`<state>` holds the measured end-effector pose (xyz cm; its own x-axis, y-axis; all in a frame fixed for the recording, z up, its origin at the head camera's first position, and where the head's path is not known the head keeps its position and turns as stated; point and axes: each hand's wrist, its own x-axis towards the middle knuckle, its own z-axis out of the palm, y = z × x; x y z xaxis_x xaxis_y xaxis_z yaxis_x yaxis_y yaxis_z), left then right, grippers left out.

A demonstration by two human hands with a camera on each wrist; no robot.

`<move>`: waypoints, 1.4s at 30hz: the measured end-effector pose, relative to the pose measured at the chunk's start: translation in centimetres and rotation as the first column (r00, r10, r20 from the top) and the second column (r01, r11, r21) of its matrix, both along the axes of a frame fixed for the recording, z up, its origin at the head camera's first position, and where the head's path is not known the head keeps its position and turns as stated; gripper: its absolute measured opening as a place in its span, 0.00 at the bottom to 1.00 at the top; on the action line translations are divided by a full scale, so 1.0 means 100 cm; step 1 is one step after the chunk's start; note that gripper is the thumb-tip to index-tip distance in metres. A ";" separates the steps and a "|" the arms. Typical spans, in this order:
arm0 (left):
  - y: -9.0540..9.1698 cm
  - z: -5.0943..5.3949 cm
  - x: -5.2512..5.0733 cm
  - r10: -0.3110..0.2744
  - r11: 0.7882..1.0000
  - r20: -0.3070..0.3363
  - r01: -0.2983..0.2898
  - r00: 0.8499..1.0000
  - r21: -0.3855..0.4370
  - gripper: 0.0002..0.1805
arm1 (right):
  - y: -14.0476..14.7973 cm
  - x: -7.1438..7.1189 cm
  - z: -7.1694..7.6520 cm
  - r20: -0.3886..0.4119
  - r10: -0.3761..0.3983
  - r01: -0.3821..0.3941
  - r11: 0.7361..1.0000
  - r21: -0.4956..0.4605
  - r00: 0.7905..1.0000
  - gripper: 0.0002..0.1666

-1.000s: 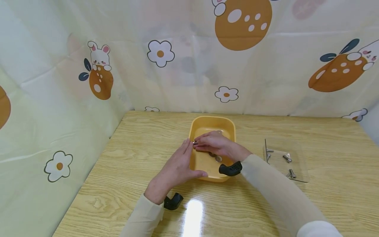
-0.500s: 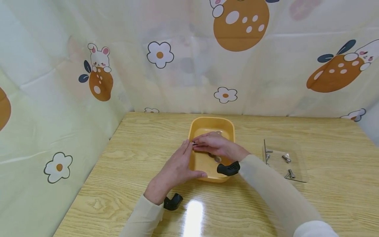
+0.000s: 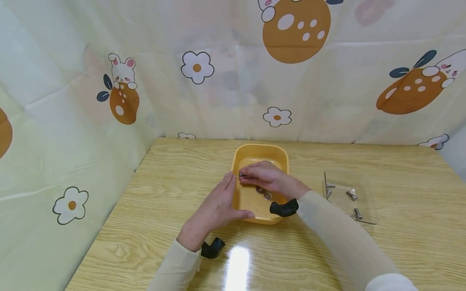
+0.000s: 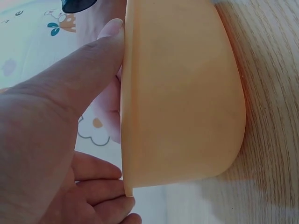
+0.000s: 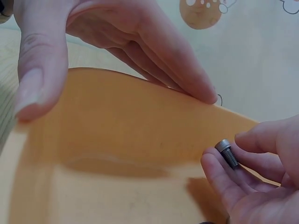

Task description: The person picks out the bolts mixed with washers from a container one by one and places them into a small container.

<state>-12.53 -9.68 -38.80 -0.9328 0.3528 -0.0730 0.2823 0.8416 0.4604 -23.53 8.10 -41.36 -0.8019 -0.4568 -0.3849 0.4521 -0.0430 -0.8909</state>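
Note:
A yellow plastic basin (image 3: 251, 206) stands on the table, with round metal discs (image 3: 268, 196) lying on its floor. My left hand (image 3: 216, 202) rests on its near left rim, fingers straight along the left side and thumb on the front edge. In the left wrist view, that thumb touches the rim of the basin (image 4: 187, 93). Inside the basin, my right hand (image 3: 267, 176) holds a short socket-head screw (image 5: 227, 153) in its fingers. The screw is tilted, its head up and its thread pointing down toward the palm.
To the right lies a clear plastic tray (image 3: 367, 206) holding several metal screws (image 3: 352, 195). Black curved wrist pieces (image 3: 284, 208) sit at both wrists. A patterned curtain (image 3: 225, 105) hangs behind the table and along its left side.
The screw has turned in my right fingers, and that hand has shifted a little to the right. More of the discs shows below it. My left hand keeps its place on the rim.

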 end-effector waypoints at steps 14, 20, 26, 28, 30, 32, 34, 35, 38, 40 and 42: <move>0.004 0.004 -0.001 0.007 1.000 -0.002 -0.007 1.000 -0.003 0.68 | 0.021 0.005 0.014 -0.033 -0.031 0.031 0.999 -0.014 0.999 0.21; 0.006 0.006 -0.001 -0.003 1.000 -0.014 0.003 1.000 -0.004 0.68 | 0.029 0.008 0.021 -0.053 -0.037 0.036 0.999 -0.019 0.998 0.21; 0.009 0.006 -0.001 -0.020 0.999 -0.058 0.018 0.998 -0.035 0.66 | 0.041 0.011 0.027 -0.061 -0.041 0.039 0.999 -0.023 0.997 0.24; 0.010 0.006 -0.001 -0.032 0.998 -0.076 0.028 0.997 -0.052 0.65 | 0.046 0.012 0.029 -0.064 -0.044 0.042 0.998 -0.043 0.997 0.25; 0.012 0.007 -0.001 -0.045 0.997 -0.091 0.039 0.995 -0.063 0.65 | 0.051 0.013 0.031 -0.068 -0.052 0.047 0.996 -0.071 0.996 0.24; 0.014 0.008 -0.001 -0.057 0.997 -0.099 0.051 0.993 -0.060 0.64 | 0.057 0.015 0.033 -0.069 -0.059 0.053 0.995 -0.088 0.996 0.23; 0.016 0.009 -0.001 -0.067 0.996 -0.104 0.061 0.992 -0.059 0.63 | 0.063 0.015 0.035 -0.071 -0.065 0.058 0.993 -0.100 0.995 0.22; 0.017 0.010 -0.001 -0.074 0.996 -0.108 0.068 0.991 -0.058 0.63 | 0.065 0.015 0.035 -0.074 -0.067 0.060 0.993 -0.102 0.995 0.21; 0.020 0.011 -0.001 -0.089 0.995 -0.112 0.082 0.990 -0.065 0.62 | 0.073 0.017 0.038 -0.091 -0.075 0.066 0.993 -0.098 0.993 0.20; 0.023 0.011 -0.001 -0.097 0.993 -0.116 0.088 0.989 -0.074 0.62 | 0.078 0.017 0.039 -0.102 -0.072 0.062 0.993 -0.099 0.992 0.19; 0.025 0.012 -0.001 -0.100 0.993 -0.118 0.091 0.988 -0.079 0.62 | 0.084 0.019 0.041 -0.111 -0.070 0.059 0.993 -0.098 0.991 0.21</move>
